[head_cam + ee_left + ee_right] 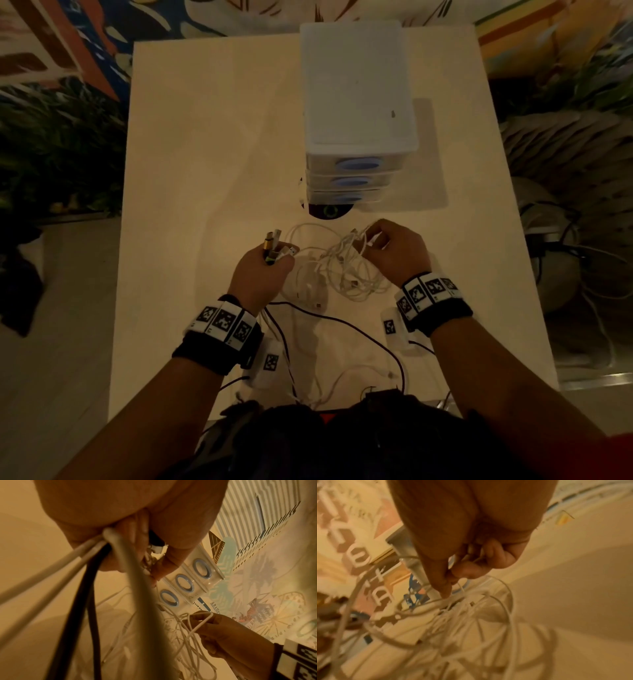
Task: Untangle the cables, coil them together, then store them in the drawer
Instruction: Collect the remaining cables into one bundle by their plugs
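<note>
Cables [342, 270] pinched between both hands' fingers [373, 240]

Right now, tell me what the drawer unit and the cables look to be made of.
Drawer unit: probably plastic, matte white top, translucent drawer fronts with blue oval pulls.
Cables: most likely plastic- or rubber-jacketed, smooth white, bending limply in a loose tangle. The plug ends gripped in the left hand look metallic, one gold-toned, though the light is dim.

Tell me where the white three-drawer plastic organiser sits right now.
In the head view the white three-drawer plastic organiser stands at the far middle of the cream table, slightly right, its blue-handled fronts facing the tangled white cables held by both hands.
</note>
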`<act>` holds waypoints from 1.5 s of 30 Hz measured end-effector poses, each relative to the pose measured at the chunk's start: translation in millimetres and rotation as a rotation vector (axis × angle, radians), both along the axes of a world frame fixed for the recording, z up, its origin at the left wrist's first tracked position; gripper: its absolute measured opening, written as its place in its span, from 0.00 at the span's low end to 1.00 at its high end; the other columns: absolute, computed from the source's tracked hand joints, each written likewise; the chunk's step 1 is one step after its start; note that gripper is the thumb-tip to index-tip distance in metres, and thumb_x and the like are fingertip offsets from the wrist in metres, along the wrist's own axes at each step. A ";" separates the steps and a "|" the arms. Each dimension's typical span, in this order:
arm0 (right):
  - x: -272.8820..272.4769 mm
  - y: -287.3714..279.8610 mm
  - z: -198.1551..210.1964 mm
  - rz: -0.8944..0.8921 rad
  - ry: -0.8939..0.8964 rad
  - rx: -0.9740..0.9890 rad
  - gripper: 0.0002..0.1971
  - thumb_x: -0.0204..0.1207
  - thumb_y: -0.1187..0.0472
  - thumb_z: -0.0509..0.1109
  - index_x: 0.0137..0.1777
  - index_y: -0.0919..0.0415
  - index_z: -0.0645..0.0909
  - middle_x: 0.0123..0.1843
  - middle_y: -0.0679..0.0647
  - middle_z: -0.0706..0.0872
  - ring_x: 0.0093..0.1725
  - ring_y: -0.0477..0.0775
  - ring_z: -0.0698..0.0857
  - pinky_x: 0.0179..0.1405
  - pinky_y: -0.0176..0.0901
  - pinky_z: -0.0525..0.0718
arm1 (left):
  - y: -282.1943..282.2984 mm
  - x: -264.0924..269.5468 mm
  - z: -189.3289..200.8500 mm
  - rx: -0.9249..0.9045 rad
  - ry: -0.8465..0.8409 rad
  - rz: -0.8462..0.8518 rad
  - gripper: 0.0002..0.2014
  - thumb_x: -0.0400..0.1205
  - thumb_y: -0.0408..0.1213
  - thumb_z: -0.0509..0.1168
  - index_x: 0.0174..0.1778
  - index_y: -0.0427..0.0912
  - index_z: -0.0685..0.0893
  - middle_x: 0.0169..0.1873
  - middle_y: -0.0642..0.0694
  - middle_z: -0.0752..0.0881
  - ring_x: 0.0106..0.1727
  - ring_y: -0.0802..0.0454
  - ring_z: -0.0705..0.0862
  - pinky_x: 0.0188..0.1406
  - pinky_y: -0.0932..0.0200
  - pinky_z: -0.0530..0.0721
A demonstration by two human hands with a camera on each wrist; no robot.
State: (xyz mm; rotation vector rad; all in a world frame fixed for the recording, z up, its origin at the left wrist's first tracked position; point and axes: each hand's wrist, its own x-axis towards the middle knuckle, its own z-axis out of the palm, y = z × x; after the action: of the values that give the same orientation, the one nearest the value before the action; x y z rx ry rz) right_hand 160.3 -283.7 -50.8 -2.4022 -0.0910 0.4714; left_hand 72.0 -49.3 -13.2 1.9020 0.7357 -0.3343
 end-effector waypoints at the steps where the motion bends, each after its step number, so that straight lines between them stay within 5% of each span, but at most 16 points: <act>1: 0.2 -0.5 -1.6 0.030 -0.023 -0.005 0.09 0.73 0.46 0.79 0.49 0.44 0.86 0.33 0.43 0.85 0.36 0.46 0.84 0.41 0.42 0.83 | 0.0 0.4 -0.1 -0.002 0.006 0.000 0.09 0.83 0.36 0.67 0.54 0.51 0.92 0.30 0.55 0.85 0.25 0.62 0.76 0.32 0.61 0.73; 6: 2.1 -1.6 -14.1 0.234 -0.019 -0.016 0.19 0.77 0.48 0.76 0.68 0.46 0.86 0.42 0.41 0.84 0.44 0.48 0.84 0.56 0.48 0.85 | -2.1 1.9 0.6 -0.010 -0.007 -0.014 0.08 0.83 0.37 0.68 0.50 0.49 0.92 0.40 0.49 0.90 0.30 0.59 0.79 0.36 0.59 0.75; 11: 4.2 0.7 -3.1 0.127 0.178 0.282 0.13 0.85 0.55 0.68 0.66 0.46 0.86 0.47 0.42 0.90 0.36 0.46 0.88 0.40 0.34 0.82 | -2.6 1.6 -0.2 -0.045 -0.004 -0.001 0.09 0.83 0.37 0.68 0.54 0.48 0.93 0.41 0.48 0.90 0.34 0.57 0.81 0.40 0.57 0.77; 15: 2.6 5.4 2.7 -0.042 0.320 0.481 0.12 0.88 0.56 0.64 0.59 0.57 0.88 0.52 0.53 0.92 0.36 0.51 0.89 0.34 0.41 0.79 | -2.2 -0.4 -2.2 -0.087 -0.038 0.008 0.06 0.83 0.39 0.69 0.49 0.48 0.93 0.48 0.46 0.93 0.50 0.55 0.87 0.55 0.58 0.82; 18: -0.9 8.0 6.2 -0.011 0.315 0.474 0.11 0.86 0.54 0.67 0.55 0.60 0.88 0.48 0.52 0.93 0.37 0.54 0.91 0.34 0.45 0.81 | -2.4 0.3 -3.9 -0.085 -0.036 -0.018 0.08 0.84 0.36 0.68 0.54 0.49 0.92 0.48 0.47 0.92 0.49 0.59 0.86 0.53 0.60 0.79; 23: -6.0 13.6 16.7 -0.090 0.392 0.519 0.06 0.88 0.58 0.63 0.51 0.56 0.80 0.47 0.58 0.93 0.40 0.61 0.93 0.33 0.45 0.85 | -0.5 -1.8 -4.6 -0.032 -0.052 -0.004 0.10 0.82 0.39 0.70 0.59 0.50 0.89 0.53 0.54 0.87 0.58 0.53 0.84 0.63 0.54 0.80; 28: -11.6 22.3 27.6 -0.118 0.307 0.438 0.07 0.86 0.55 0.65 0.50 0.58 0.78 0.42 0.56 0.93 0.33 0.60 0.92 0.30 0.48 0.88 | -7.6 -6.0 6.8 0.052 -0.202 0.025 0.12 0.80 0.38 0.75 0.58 0.51 0.85 0.50 0.54 0.87 0.52 0.60 0.85 0.54 0.66 0.79; 30: -12.1 27.5 31.6 -0.098 0.242 0.376 0.07 0.85 0.56 0.65 0.51 0.59 0.79 0.40 0.54 0.92 0.31 0.56 0.92 0.30 0.46 0.87 | -16.3 -5.5 15.6 0.015 -0.291 -0.007 0.15 0.77 0.43 0.79 0.57 0.53 0.85 0.48 0.55 0.89 0.47 0.69 0.86 0.48 0.76 0.80; 36: -12.9 36.3 40.5 0.017 0.083 0.344 0.09 0.88 0.56 0.61 0.56 0.57 0.82 0.33 0.50 0.85 0.25 0.50 0.84 0.28 0.43 0.84 | -39.0 7.6 13.8 0.062 -0.268 -0.241 0.34 0.75 0.49 0.80 0.75 0.60 0.74 0.57 0.61 0.85 0.55 0.65 0.86 0.50 0.74 0.79; 40: -14.3 29.7 40.4 -0.060 0.142 0.482 0.14 0.91 0.57 0.55 0.54 0.57 0.83 0.31 0.52 0.74 0.26 0.48 0.73 0.27 0.46 0.80 | -32.8 13.9 3.0 0.114 -0.214 -0.237 0.28 0.80 0.41 0.75 0.77 0.53 0.76 0.55 0.53 0.86 0.59 0.52 0.86 0.57 0.61 0.78; 43: -12.8 17.5 42.2 -0.194 0.154 0.511 0.17 0.90 0.55 0.55 0.46 0.51 0.85 0.28 0.48 0.72 0.25 0.45 0.69 0.29 0.42 0.72 | -22.9 13.7 0.2 0.124 -0.184 -0.161 0.21 0.80 0.39 0.73 0.70 0.50 0.82 0.42 0.56 0.86 0.51 0.54 0.85 0.61 0.55 0.82; 45: -12.5 10.7 47.4 -0.190 0.145 0.481 0.17 0.89 0.52 0.59 0.42 0.51 0.85 0.23 0.41 0.74 0.23 0.40 0.71 0.32 0.41 0.72 | -19.1 12.4 0.1 0.118 -0.186 -0.117 0.16 0.80 0.39 0.73 0.64 0.50 0.85 0.44 0.58 0.87 0.49 0.57 0.84 0.59 0.57 0.82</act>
State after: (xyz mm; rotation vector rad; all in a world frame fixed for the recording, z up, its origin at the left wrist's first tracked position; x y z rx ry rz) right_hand 147.8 -273.1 -3.4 -1.8794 0.0806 0.4710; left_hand 84.5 -68.4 -13.1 2.0604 0.5315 -0.1857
